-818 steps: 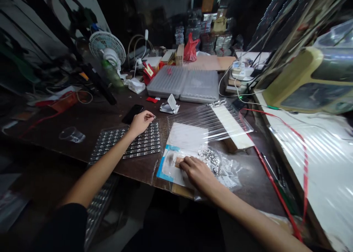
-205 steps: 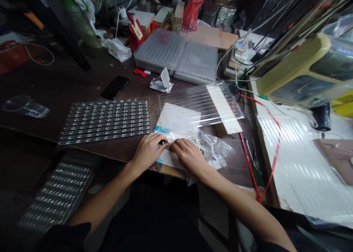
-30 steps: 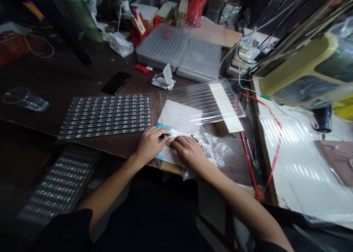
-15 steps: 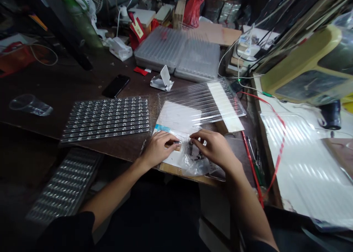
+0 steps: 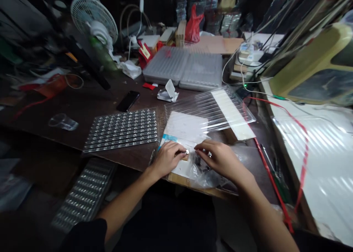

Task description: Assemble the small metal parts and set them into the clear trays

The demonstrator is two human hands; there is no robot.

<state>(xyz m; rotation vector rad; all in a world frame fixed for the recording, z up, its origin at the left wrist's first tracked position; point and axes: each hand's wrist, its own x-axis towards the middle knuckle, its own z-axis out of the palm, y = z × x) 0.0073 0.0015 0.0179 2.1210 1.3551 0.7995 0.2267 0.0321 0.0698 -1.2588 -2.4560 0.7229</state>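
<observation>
Small metal part [image 5: 187,152] sits at the tips of the left hand [image 5: 167,159], pinched between thumb and fingers [image 5: 179,153], just above the paper sheet [image 5: 186,129]. Right hand [image 5: 220,160] is beside it, curved over the plastic bag [image 5: 205,175] of small dark and metal parts [image 5: 202,164]; its fingers [image 5: 202,148] are loosely spread, and whether they hold a part is hard to tell. Part is tiny, so a tight fingertip pinch low over the paper looks safest: a slip lands on the sheet. Bag and paper lie right at the bench [image 5: 68,112] front edge, so that side is risky. Clear ribbed tray [image 5: 209,114] lies just beyond the paper. Metal-filled blister tray [image 5: 120,130] is close left. Open bench lies right of the bag, up to the red strip [image 5: 271,182].
</observation>
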